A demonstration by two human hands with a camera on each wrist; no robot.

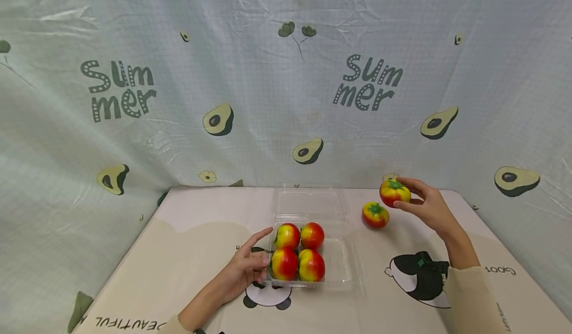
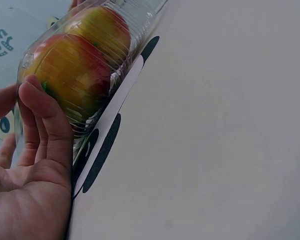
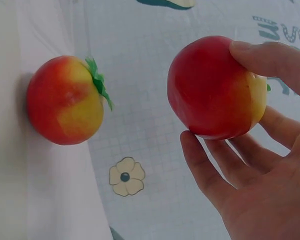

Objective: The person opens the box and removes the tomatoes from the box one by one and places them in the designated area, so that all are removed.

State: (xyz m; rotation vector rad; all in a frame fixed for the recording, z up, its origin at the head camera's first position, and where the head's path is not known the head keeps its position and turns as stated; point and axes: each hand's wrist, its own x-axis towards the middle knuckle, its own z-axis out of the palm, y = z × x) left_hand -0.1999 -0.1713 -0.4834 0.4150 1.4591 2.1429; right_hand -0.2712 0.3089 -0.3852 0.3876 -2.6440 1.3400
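From where I stand, the right hand (image 1: 428,208) pinches 1 fruit (image 1: 393,193) between thumb and fingertips, clear of the bench (image 1: 192,244); the light hold probably suits something round and smooth. A loose fruit (image 1: 375,215), leaf upward, sits on the bench near it, within easy reach of that hand. The left hand (image 1: 243,268) lies spread, index finger stretched out, fingers against the left end of the box (image 1: 340,257), I'd guess to steady it. Inside, 4 fruits (image 1: 312,265) fill its left part in 2 rows, leaving the right part bare. The lid (image 1: 309,204) lies back, so the top is uncovered.
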